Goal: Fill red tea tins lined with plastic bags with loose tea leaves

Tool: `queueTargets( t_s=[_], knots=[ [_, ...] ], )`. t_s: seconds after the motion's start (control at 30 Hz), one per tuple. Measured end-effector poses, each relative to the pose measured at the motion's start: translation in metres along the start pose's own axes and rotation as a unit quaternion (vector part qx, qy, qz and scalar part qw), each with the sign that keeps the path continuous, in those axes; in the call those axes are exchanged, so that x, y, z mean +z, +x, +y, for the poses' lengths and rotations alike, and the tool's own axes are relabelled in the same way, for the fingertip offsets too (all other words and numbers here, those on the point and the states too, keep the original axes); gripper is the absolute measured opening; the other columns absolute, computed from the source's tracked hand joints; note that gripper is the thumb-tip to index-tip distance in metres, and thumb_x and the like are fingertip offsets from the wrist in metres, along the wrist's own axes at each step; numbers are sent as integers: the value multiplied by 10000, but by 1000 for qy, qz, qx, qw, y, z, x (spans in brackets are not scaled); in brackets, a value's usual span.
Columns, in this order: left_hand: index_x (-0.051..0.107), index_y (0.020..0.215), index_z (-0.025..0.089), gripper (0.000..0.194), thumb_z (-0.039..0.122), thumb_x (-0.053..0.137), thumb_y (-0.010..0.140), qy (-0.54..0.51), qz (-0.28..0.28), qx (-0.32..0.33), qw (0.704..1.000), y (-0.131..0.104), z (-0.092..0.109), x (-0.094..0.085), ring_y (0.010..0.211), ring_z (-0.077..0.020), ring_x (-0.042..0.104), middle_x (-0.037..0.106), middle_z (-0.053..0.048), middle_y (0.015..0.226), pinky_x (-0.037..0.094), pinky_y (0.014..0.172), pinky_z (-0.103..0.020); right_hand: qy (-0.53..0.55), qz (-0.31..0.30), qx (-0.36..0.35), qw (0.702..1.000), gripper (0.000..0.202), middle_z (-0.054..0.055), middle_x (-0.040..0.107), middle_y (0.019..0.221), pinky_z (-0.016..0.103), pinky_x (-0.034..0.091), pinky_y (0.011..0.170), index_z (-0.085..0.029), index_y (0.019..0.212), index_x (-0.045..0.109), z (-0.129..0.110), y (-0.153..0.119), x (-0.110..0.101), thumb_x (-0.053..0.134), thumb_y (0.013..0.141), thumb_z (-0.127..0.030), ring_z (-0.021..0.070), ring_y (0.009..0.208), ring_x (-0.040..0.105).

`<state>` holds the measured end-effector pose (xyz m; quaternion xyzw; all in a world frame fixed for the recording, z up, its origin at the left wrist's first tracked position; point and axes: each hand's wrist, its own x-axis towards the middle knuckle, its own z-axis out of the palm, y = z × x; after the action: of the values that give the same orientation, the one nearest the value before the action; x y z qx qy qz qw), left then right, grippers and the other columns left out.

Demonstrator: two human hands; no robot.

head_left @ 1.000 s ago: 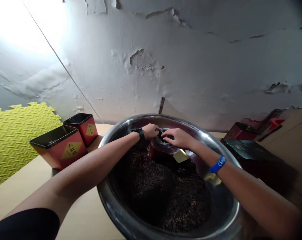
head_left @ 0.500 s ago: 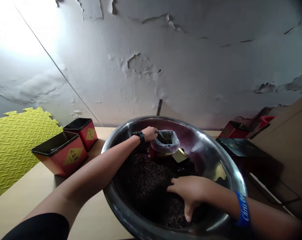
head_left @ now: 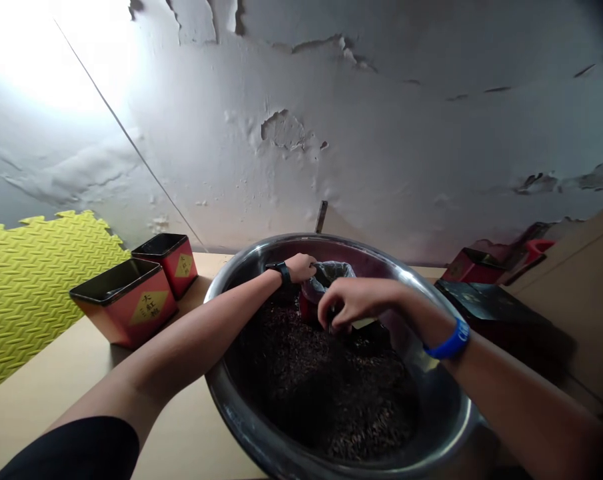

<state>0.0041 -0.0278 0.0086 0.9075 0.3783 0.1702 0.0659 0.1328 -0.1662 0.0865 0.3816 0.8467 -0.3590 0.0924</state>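
Steel bowl [head_left: 376, 261] of dark leaves [head_left: 306, 360], with a red tin [head_left: 308, 308] standing inside

Clear, crinkled plastic shows at the tin's mouth: a bag [head_left: 337, 269] lines it, its wrinkled edge catching the light. The tin sits toward the far side of the bowl, its red front partly covered by the right hand [head_left: 354, 303]. Around it the leaves are nearly black, thin and twisted, with browner flecks near the front.

The left hand [head_left: 300, 268], below a dark watch [head_left: 283, 272], has its fingers folded at the tin's left edge, pinching the bag. The right hand, its arm wearing a blue wristband [head_left: 448, 340], hangs just in front of the tin, fingers curled toward the thumb; whether leaves are caught between them, I cannot tell. Beside the right hand, part of a pale gold piece [head_left: 366, 323] shows.

Left of the bowl, two more red tins [head_left: 141, 310] with yellow diamond labels stand on the table [head_left: 186, 423].
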Motion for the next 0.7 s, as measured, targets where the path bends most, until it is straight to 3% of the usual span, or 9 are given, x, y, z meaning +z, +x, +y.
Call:
queueTargets(
  t_s=[0.13,0.27,0.37,0.43,0.5,0.53,0.6,0.63,0.7],
  knots=[
    [635,864,160,287,282,402,750,-10,-5,-2,1000,0,-2,0,656,-142,565,641,-53,781,391,557,-205,-30,174,-33,984,208,2,632,836,225,425,667,-196,861,627,15,0,-20,539,674,-213,128,749,558],
    [631,856,154,288,270,388,753,7,-13,8,1000,1,-4,1,662,-146,560,636,-58,774,387,562,-207,-107,367,-20,924,193,14,628,884,268,408,766,-202,848,630,57,15,-17,532,682,-197,154,825,552],
    [627,870,149,287,268,396,749,14,-14,29,999,2,-4,0,681,-150,561,635,-59,789,387,578,-208,-157,443,-14,883,257,43,595,1010,315,386,830,-203,933,618,71,23,-8,551,686,-222,186,926,526],
    [628,879,154,291,272,396,750,6,-15,19,1000,3,-3,0,685,-149,561,637,-56,799,386,579,-207,-158,454,-19,877,251,59,592,1010,326,386,827,-193,941,616,62,25,-2,540,711,-258,190,926,526],
    [631,875,161,290,265,391,748,-1,-12,-1,1000,4,-3,1,678,-146,559,638,-52,803,385,577,-208,-115,384,-43,915,224,51,619,916,301,409,786,-184,894,625,43,25,8,508,742,-300,168,853,551],
    [632,868,162,288,257,390,744,-1,-9,-8,1000,4,-3,2,674,-144,557,638,-51,797,384,578,-208,-84,297,-65,949,225,37,628,870,280,420,761,-187,882,625,32,26,14,509,743,-320,153,817,562],
    [634,845,159,282,236,386,735,1,-5,-16,1000,5,-3,4,653,-138,552,637,-47,764,382,577,-206,-22,31,-103,994,240,3,637,815,243,439,715,-202,883,622,12,29,33,556,702,-347,135,773,580],
    [636,831,157,281,227,383,732,1,-6,-19,1000,5,-3,4,637,-134,549,635,-44,742,380,572,-204,6,-118,-102,988,249,-9,638,789,230,447,690,-207,871,619,6,33,44,589,668,-347,133,756,588],
    [638,812,154,281,225,379,730,-1,-10,-18,1000,6,-4,5,613,-129,544,632,-41,714,377,559,-202,57,-354,-34,933,207,-21,630,699,220,462,626,-194,781,612,2,44,68,624,618,-321,132,689,600]
  ],
)
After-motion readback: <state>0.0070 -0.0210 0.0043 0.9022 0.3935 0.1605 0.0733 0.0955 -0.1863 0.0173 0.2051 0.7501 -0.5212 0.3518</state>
